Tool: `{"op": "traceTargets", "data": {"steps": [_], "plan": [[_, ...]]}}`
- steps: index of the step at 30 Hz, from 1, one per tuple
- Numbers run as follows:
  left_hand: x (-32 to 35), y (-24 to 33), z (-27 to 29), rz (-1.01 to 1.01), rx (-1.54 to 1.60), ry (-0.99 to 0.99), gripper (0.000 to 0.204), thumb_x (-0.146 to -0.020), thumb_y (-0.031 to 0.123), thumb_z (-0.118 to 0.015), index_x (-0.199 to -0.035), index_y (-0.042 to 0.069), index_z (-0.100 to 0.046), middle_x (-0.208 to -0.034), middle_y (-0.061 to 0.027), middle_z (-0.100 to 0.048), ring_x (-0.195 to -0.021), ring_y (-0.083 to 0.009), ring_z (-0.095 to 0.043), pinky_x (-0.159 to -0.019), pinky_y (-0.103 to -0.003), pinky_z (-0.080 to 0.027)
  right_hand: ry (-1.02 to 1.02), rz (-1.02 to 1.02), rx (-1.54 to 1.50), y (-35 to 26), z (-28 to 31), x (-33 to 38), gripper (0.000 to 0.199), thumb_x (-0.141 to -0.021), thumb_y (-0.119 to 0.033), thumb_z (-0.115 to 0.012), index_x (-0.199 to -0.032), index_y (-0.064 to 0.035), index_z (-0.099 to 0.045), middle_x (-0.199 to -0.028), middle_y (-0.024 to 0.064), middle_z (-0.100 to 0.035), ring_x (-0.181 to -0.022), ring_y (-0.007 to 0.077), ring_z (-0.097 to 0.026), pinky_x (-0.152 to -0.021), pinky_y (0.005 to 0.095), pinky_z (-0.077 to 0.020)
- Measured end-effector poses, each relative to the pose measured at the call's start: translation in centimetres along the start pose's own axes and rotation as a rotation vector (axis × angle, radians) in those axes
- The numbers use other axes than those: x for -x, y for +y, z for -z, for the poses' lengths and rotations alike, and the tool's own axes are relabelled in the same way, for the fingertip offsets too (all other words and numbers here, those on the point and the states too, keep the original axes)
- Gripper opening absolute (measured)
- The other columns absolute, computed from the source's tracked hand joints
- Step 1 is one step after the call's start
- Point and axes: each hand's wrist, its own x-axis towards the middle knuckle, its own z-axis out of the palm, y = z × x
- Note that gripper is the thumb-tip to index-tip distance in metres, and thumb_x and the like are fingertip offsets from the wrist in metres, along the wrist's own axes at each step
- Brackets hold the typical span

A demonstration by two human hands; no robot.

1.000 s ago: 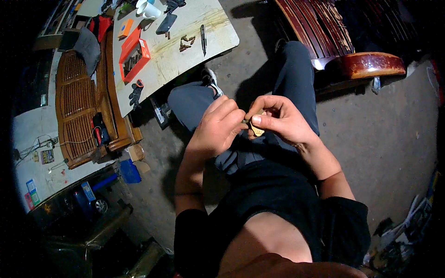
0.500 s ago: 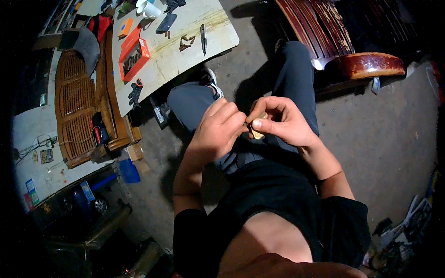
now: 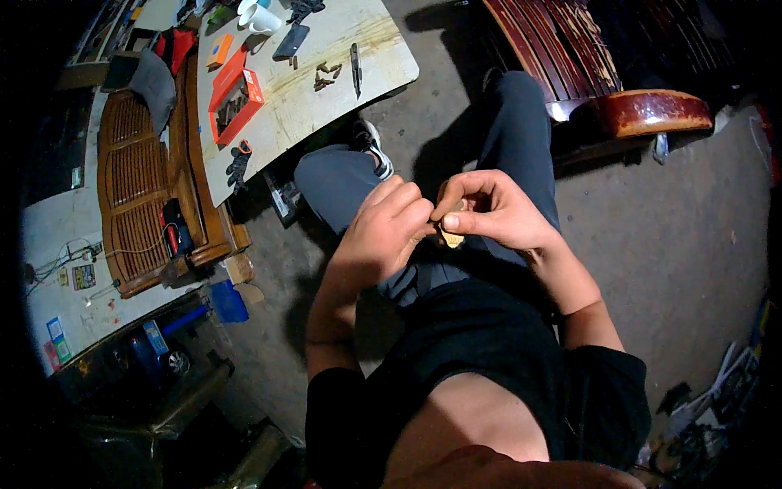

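Fingertips (image 3: 450,220) of our right hand (image 3: 493,213) press together with the thumb on a small tan piece (image 3: 452,238), most of it hidden; only its lower edge shows below the thumb. What the piece is we cannot tell. Our left hand (image 3: 389,228) is curled into a loose fist, fingers bent and closed toward the same spot, knuckles uppermost; its fingertips meet those of the right hand, but whether they also grip the piece we cannot tell from this view.

Both hands sit together over our lap, above the dark trousers (image 3: 342,183). Right wrist bends inward, forearm running back and down to the right toward the black shirt (image 3: 489,350). Left forearm runs down nearly straight, elbow bent at the shirt sleeve.

Further out: our left foot in a dark shoe with a white sole (image 3: 371,147) rests on the concrete floor (image 3: 676,236). Ahead and to the left stands a pale worktable (image 3: 326,98) bearing an orange box (image 3: 235,102), a few small brown bits (image 3: 326,75) and a dark slim tool (image 3: 356,61). A reddish wooden bench (image 3: 643,110) lies ahead to the right, well apart from the hands.
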Motion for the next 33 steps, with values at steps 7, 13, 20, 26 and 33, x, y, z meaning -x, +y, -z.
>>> {"op": "traceTargets", "data": {"steps": [7, 13, 20, 26, 33], "plan": [[-0.3, -1.4, -0.5, -0.066, 0.247, 0.008, 0.018, -0.078, 0.011, -0.065, -0.081, 0.001, -0.05, -0.081, -0.015, -0.045, -0.078, -0.0347, -0.045, -0.07, -0.042, -0.04, -0.104, -0.037, -0.139, 0.2, 0.8, -0.6, 0.021, -0.084, -0.016, -0.073, -0.095, 0.0018, -0.068, -0.083, 0.0029, -0.067, -0.075, 0.0064, -0.059, -0.069, 0.0209, -0.0475], [-0.3, -0.4, -0.2, -0.049, 0.098, -0.079, 0.019, -0.082, 0.012, -0.062, -0.082, -0.001, -0.048, -0.081, -0.0154, -0.043, -0.076, -0.035, -0.043, -0.07, -0.041, -0.039, -0.057, -0.044, 0.013, -1.1, 0.3, 0.1, 0.02, -0.083, -0.015, -0.073, -0.092, 0.0014, -0.069, -0.082, 0.0031, -0.067, -0.075, 0.0063, -0.059, -0.069, 0.0207, -0.0478], [-0.3, -1.4, -1.5, -0.043, 0.331, 0.086, 0.021, -0.085, 0.015, -0.062, -0.083, -0.001, -0.049, -0.081, -0.0136, -0.045, -0.075, -0.0314, -0.044, -0.069, -0.037, -0.04, -0.063, 0.041, -0.223, -0.2, 0.5, 0.2, 0.032, -0.082, -0.024, -0.075, -0.099, 0.0019, -0.066, -0.086, 0.005, -0.067, -0.076, 0.0085, -0.061, -0.07, 0.0227, -0.05], [-0.1, -2.1, -1.9, -0.118, 0.514, 0.102, 0.023, -0.089, 0.019, -0.06, -0.083, -0.002, -0.052, -0.081, -0.0117, -0.046, -0.074, -0.0267, -0.044, -0.069, -0.033, -0.04, -0.075, 0.074, -0.281, -1.0, -0.3, 0.6, 0.039, -0.078, -0.026, -0.079, -0.101, 0.0021, -0.065, -0.09, 0.0061, -0.067, -0.078, 0.0106, -0.063, -0.072, 0.0241, -0.0515], [-0.1, -2.0, -2.0, -0.106, 0.525, 0.128, 0.026, -0.089, 0.022, -0.061, -0.082, -0.002, -0.052, -0.081, -0.0115, -0.046, -0.074, -0.0265, -0.045, -0.068, -0.033, -0.04, -0.073, 0.103, -0.223, -1.2, -0.3, 0.5, 0.031, -0.08, -0.02, -0.077, -0.1, 0.0008, -0.066, -0.091, 0.0036, -0.067, -0.081, 0.0076, -0.06, -0.074, 0.0218, -0.049]]}}
